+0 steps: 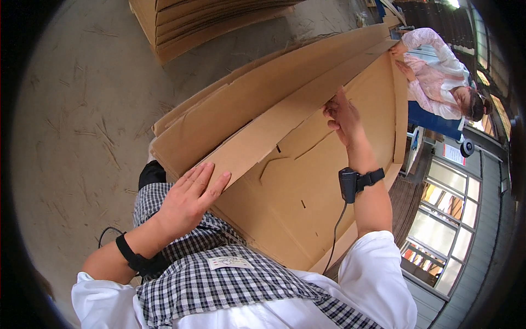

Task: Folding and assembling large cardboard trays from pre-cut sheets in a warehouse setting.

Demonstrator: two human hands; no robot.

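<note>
A large brown cardboard sheet (312, 186) with cut slots and crease lines lies in front of me. Along its left side runs a folded, narrow cardboard flap (274, 129). My left hand (192, 192) rests flat on the near end of this flap, fingers stretched out. Further along, my right hand (344, 118) is at the flap's inner edge with its fingers curled in. Whatever those fingers may hold is hidden. A taller cardboard panel (230, 112) stands along the flap's outer side.
Across the far end, a co-worker (438, 74) in a pink and white top has both hands at the cardboard. Stacked cardboard (213, 22) stands on the concrete floor (82, 126) at upper left. Windows (444, 219) line the wall at right. A thin cable (337, 236) hangs from my right wrist device.
</note>
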